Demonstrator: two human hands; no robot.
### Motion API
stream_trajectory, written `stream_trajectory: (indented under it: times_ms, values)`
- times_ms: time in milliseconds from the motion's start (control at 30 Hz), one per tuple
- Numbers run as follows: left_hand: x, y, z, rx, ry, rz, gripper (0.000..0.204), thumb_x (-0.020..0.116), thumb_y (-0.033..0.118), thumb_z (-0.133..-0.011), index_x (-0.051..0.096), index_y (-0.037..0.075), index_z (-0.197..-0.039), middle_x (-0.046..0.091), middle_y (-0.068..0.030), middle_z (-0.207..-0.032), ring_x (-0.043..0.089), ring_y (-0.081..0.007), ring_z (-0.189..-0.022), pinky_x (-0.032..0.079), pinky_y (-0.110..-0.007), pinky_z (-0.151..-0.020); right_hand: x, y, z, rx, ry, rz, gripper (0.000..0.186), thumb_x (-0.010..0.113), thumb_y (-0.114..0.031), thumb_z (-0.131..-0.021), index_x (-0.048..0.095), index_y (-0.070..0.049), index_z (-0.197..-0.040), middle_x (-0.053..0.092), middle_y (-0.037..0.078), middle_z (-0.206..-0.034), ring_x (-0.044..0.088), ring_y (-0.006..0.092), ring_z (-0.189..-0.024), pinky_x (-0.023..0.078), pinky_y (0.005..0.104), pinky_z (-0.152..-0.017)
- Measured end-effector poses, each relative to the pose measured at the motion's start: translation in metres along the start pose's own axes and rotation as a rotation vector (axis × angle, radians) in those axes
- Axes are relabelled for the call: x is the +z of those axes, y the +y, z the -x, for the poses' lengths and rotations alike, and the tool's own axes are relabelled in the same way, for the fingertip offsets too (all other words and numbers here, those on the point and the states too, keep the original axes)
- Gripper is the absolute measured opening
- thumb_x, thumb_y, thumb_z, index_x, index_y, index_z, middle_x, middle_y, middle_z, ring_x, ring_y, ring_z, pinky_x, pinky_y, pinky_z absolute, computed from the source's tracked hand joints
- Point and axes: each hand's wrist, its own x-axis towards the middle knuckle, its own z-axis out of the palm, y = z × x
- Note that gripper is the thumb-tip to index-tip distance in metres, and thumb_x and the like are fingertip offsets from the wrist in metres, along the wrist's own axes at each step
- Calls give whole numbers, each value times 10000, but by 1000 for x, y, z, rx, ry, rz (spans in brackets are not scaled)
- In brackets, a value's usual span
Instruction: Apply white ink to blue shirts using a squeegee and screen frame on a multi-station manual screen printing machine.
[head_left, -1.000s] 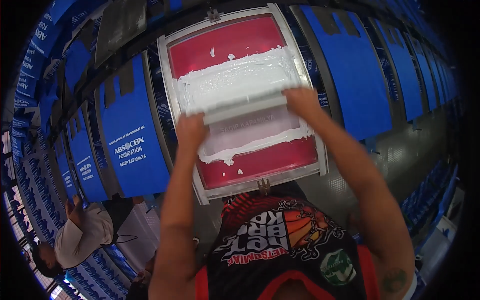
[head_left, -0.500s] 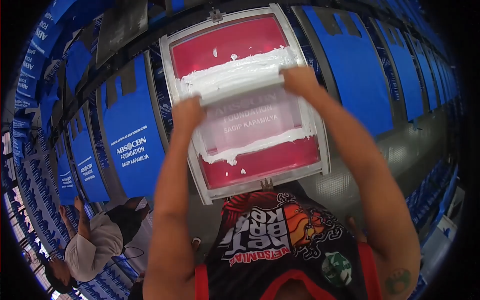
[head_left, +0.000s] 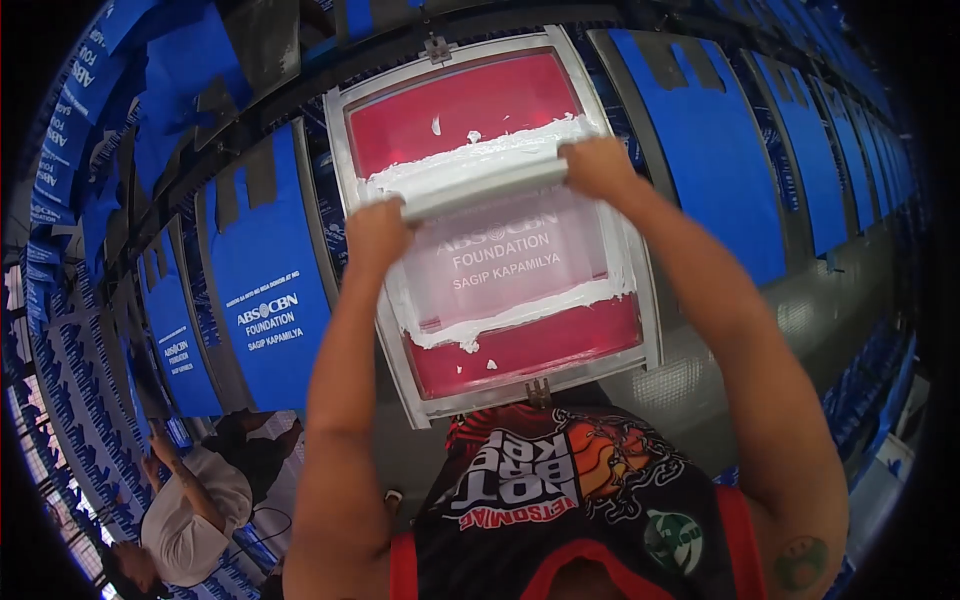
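Observation:
A squeegee (head_left: 485, 192) lies across the far part of a screen-printing frame (head_left: 648, 335), with its two ends in my hands. My left hand (head_left: 378, 238) is wrapped round its left end, and my right hand (head_left: 598, 170) grips the right end. White ink (head_left: 470, 152) is piled in a thick band just beyond the squeegee. Another uneven ridge of white ink (head_left: 520, 305) runs along the near side of the mesh. Between them, pale lettering shows through the translucent mesh (head_left: 505, 262). Red borders (head_left: 525, 350) fill the mesh's near and far ends.
Printed blue bag panels (head_left: 268, 290) lie on dark boards to the left, with unprinted blue panels (head_left: 705, 160) on boards to the right. A person (head_left: 195, 510) in a light shirt works at lower left. Metal hinge clips (head_left: 437, 48) sit on the frame's ends.
The squeegee has shifted slightly toward the frame's far end, and the ink band beyond it looks narrower. The whole scene sits a little lower in view. The person at lower left has moved their arms.

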Motion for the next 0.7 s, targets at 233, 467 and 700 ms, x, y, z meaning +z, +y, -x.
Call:
stream_trajectory:
  times_ms: [233, 467, 700]
  values:
    - [-39, 76, -72, 84, -189, -187, 551, 819, 304, -624, 663, 121, -1119, 655, -171, -1104, 635, -358, -998, 517, -424, -838, -14, 23, -24, 0, 93, 32, 442, 815, -246, -609, 656, -107, -997, 656, 124, -910, 630, 313, -909, 501, 411, -804]
    - [-53, 53, -111, 361, -131, 211, 424, 825, 258, -619, 703, 72, -980, 690, -177, -878, 664, -308, -856, 502, -379, -752, 2, -81, 203, 353, -807, -911, 570, 608, -599, -804, 700, -37, -803, 675, 169, -757, 665, 294, -772, 501, 417, -730]
    - [-40, 72, -114, 260, -5, 182, 396, 814, 284, -627, 702, 87, -953, 687, -163, -859, 658, -329, -834, 493, -399, -747, 108, -165, 301, 688, -664, -1620, 339, 660, -328, -865, 705, 0, -937, 717, 125, -846, 679, 179, -695, 516, 287, -644]
